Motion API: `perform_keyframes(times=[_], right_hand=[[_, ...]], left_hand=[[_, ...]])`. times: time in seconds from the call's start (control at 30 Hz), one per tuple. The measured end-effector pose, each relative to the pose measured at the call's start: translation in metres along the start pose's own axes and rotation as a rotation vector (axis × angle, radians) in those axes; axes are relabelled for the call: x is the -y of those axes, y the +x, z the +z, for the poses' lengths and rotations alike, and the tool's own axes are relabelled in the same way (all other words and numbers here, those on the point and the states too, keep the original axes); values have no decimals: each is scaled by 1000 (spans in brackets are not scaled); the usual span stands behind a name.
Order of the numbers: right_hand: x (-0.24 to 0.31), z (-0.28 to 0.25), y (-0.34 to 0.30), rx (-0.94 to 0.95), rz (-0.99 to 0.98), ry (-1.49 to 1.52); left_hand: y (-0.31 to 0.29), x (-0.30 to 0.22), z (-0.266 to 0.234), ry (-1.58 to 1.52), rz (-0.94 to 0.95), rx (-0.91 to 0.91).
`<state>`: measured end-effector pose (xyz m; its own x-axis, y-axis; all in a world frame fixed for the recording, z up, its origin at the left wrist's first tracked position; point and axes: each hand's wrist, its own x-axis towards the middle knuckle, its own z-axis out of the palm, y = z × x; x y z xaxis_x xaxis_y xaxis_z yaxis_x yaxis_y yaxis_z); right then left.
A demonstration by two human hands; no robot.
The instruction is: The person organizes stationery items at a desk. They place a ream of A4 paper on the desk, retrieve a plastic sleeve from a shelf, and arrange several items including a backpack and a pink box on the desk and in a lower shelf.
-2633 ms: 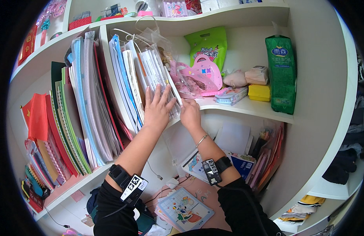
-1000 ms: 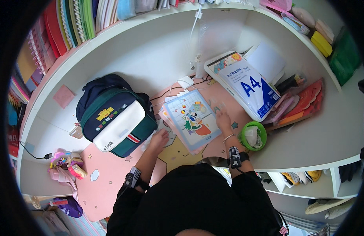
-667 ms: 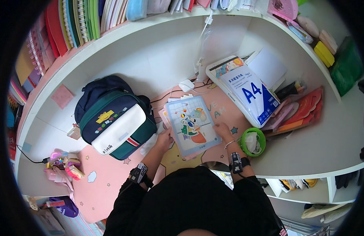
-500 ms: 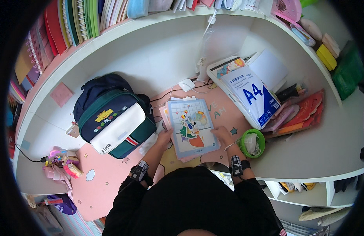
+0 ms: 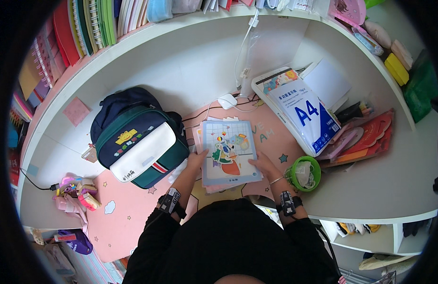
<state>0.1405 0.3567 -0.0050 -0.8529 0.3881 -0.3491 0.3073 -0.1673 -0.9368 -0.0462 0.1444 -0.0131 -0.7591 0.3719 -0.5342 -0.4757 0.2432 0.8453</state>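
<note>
A stack of booklets point(image 5: 230, 165) lies on the pink desk mat in front of me. Its top cover is light blue with cartoon animals on a grid, and pink edges and uneven white papers stick out beneath it. My left hand point(image 5: 197, 160) grips the stack's left edge, fingers mostly hidden. On the opposite edge, my right hand point(image 5: 263, 164) holds the stack with its thumb over the cover. A dark blue and green school backpack point(image 5: 140, 137) with a white flap rests left of the stack. Close beside my right wrist stands a green basket point(image 5: 315, 176) holding something white.
A pack of white paper point(image 5: 302, 111) leans at the right, beside red and pink folders point(image 5: 365, 137). A white plug adapter point(image 5: 227, 101) with cables lies behind the stack. Colourful small items point(image 5: 76, 194) sit far left. A curved shelf point(image 5: 133, 39) of books arches above.
The stack has turned slightly and sits straighter, its near left corner shifted left. My right thumb reaches a little further over the cover. Both hands keep their hold.
</note>
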Motion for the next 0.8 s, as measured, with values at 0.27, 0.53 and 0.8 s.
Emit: perform_keyframes(times=[0.27, 0.53, 0.8], right_hand=[[5, 1, -22, 225, 26, 46], [31, 31, -43, -9, -55, 79], [41, 38, -38, -236, -130, -215]], left_hand=[[-32, -18, -8, -315, -216, 496], [-62, -2, 2, -446, -179, 429], [-72, -26, 10, -152, 248, 156]])
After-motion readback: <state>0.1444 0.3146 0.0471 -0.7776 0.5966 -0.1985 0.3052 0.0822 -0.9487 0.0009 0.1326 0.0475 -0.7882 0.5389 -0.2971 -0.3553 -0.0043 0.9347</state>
